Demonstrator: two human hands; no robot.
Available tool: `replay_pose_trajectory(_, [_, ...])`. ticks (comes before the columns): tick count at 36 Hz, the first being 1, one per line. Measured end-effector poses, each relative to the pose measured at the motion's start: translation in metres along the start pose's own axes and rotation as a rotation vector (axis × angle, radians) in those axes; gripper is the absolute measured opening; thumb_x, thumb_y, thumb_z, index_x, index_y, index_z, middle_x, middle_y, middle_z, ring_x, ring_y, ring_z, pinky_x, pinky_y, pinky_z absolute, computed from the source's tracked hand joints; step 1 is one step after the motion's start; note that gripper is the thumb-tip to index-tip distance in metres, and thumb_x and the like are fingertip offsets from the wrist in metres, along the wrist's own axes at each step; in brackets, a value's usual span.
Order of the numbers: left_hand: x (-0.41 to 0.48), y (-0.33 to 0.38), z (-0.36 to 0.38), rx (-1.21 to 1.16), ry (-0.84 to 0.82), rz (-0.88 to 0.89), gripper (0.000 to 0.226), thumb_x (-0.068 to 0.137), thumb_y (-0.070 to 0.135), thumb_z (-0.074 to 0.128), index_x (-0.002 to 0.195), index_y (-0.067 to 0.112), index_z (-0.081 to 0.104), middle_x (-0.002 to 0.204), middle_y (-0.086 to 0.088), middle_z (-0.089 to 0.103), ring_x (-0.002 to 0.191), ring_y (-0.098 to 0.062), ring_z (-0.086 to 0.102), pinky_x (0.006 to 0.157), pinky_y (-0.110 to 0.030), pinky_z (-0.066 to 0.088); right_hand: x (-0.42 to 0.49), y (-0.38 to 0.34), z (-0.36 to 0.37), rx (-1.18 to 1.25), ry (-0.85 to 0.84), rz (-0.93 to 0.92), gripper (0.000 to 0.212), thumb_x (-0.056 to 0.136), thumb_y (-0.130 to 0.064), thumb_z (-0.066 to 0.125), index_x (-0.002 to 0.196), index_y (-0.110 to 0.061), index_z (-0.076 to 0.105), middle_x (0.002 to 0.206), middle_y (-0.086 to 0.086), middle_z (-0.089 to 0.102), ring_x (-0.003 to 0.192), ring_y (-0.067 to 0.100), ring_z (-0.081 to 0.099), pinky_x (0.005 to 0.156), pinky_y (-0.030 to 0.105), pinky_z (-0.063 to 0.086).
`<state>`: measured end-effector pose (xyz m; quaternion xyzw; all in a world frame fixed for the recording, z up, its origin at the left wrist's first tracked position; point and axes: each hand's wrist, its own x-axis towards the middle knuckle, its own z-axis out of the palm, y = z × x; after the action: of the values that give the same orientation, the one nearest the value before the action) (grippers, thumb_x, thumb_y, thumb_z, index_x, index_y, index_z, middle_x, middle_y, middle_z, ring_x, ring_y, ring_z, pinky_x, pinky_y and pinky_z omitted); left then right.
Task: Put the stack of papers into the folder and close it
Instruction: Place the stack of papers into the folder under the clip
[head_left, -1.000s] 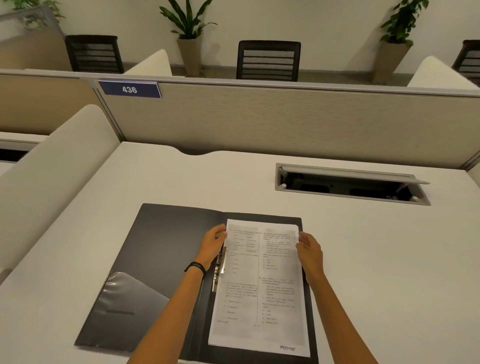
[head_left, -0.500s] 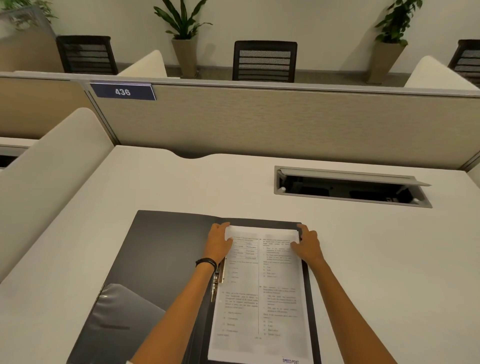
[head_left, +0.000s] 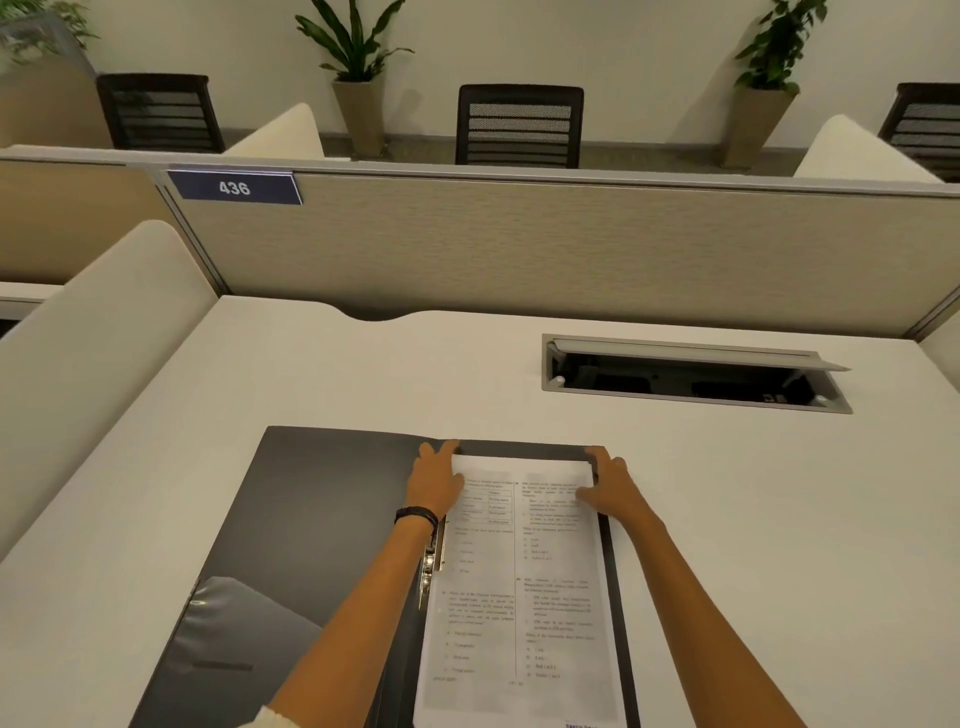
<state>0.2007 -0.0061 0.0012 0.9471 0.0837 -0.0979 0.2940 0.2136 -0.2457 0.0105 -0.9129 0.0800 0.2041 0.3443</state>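
Both hands (head_left: 436, 480) (head_left: 615, 488) now flatten papers (head_left: 519, 582), hiding folder (head_left: 322, 509) clip.

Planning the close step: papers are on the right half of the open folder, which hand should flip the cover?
Left hand: it rests by the spine, nearest the open cover. The right hand can hold the papers flat.

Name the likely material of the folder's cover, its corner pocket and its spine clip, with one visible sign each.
Folder cover: probably matte plastic, dark grey with a soft even sheen.
Pocket: seemingly clear glossy plastic film; it reflects light and the cover shows through.
Clip: apparently polished metal, silvery with bright glints.
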Motion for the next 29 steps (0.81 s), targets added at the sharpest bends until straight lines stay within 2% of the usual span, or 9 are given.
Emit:
replay_pose_trajectory(3, [-0.014,-0.005,0.001,-0.146,0.059,0.027,0.054,0.091,0.012,0.050,0.141,0.013,0.030,0.129,-0.019,0.041,0.113,-0.030,0.050,0.095,-0.036,0.046,-0.019,0.013,0.008,0.176,0.060,-0.032,0.064,0.086,-0.013,0.061,0.139,-0.016,0.026,0.144,0.018,0.035,0.126,0.037,0.043,0.101,0.046,0.042])
replay_pose_trajectory(6, [-0.042,-0.012,0.003,-0.375,0.156,0.045,0.053,0.091,0.008,0.052,0.140,0.011,0.031,0.137,-0.014,0.038,0.123,-0.022,0.043,0.102,-0.031,0.040,-0.049,0.028,0.022,0.407,0.158,-0.055,0.060,0.086,-0.013,0.061,0.137,-0.019,0.029,0.141,0.017,0.040,0.123,0.032,0.047,0.094,0.039,0.046])
replay_pose_trajectory(9, [-0.083,-0.020,0.009,-0.561,0.245,0.056,0.048,0.091,0.010,0.053,0.137,0.013,0.037,0.140,-0.007,0.040,0.122,-0.008,0.037,0.105,-0.029,0.035,-0.088,0.043,0.042,0.582,0.286,-0.084,0.059,0.086,-0.019,0.061,0.137,-0.023,0.031,0.146,0.008,0.037,0.130,0.026,0.040,0.100,0.040,0.040])
replay_pose_trajectory(11, [-0.112,-0.029,0.016,-0.658,0.257,0.042,0.049,0.089,0.017,0.057,0.135,0.017,0.039,0.139,-0.002,0.041,0.123,-0.007,0.037,0.107,-0.033,0.034,-0.111,0.052,0.055,0.651,0.300,-0.093,0.058,0.088,-0.023,0.058,0.138,-0.027,0.029,0.148,0.003,0.033,0.133,0.022,0.037,0.104,0.042,0.036])
replay_pose_trajectory(15, [-0.164,-0.051,0.035,-0.771,0.226,-0.074,0.051,0.090,0.023,0.054,0.137,0.022,0.035,0.146,-0.002,0.037,0.125,-0.009,0.035,0.103,-0.035,0.036,-0.144,0.067,0.073,0.731,0.260,-0.079,0.055,0.091,-0.023,0.051,0.139,-0.030,0.026,0.149,0.000,0.032,0.133,0.020,0.036,0.106,0.040,0.033])
replay_pose_trajectory(18, [-0.193,-0.060,0.049,-0.791,0.167,-0.134,0.044,0.094,0.030,0.041,0.138,0.029,0.032,0.147,0.001,0.036,0.122,-0.006,0.037,0.097,-0.030,0.039,-0.160,0.074,0.081,0.729,0.260,-0.079,0.050,0.094,-0.023,0.047,0.139,-0.030,0.027,0.147,-0.003,0.034,0.131,0.016,0.038,0.105,0.034,0.033])
replay_pose_trajectory(20, [-0.206,-0.063,0.055,-0.796,0.136,-0.168,0.042,0.096,0.032,0.035,0.138,0.029,0.031,0.147,0.003,0.036,0.121,-0.006,0.036,0.100,-0.032,0.038,-0.168,0.077,0.084,0.726,0.254,-0.076,0.048,0.095,-0.024,0.044,0.139,-0.030,0.026,0.147,-0.005,0.034,0.128,0.012,0.038,0.104,0.030,0.033])
replay_pose_trajectory(26, [-0.228,-0.060,0.059,-0.855,0.065,-0.197,0.042,0.098,0.030,0.029,0.139,0.022,0.033,0.141,-0.003,0.044,0.127,-0.020,0.045,0.107,-0.049,0.040,-0.184,0.086,0.087,0.713,0.231,-0.071,0.046,0.096,-0.033,0.036,0.140,-0.030,0.024,0.147,-0.007,0.031,0.133,0.016,0.035,0.111,0.041,0.032])
replay_pose_trajectory(29, [-0.233,-0.056,0.057,-0.866,0.076,-0.187,0.040,0.098,0.028,0.029,0.138,0.024,0.033,0.138,-0.001,0.046,0.122,-0.017,0.046,0.107,-0.044,0.040,-0.191,0.088,0.088,0.735,0.238,-0.068,0.046,0.097,-0.033,0.033,0.141,-0.027,0.023,0.149,-0.004,0.030,0.134,0.017,0.034,0.113,0.043,0.030])
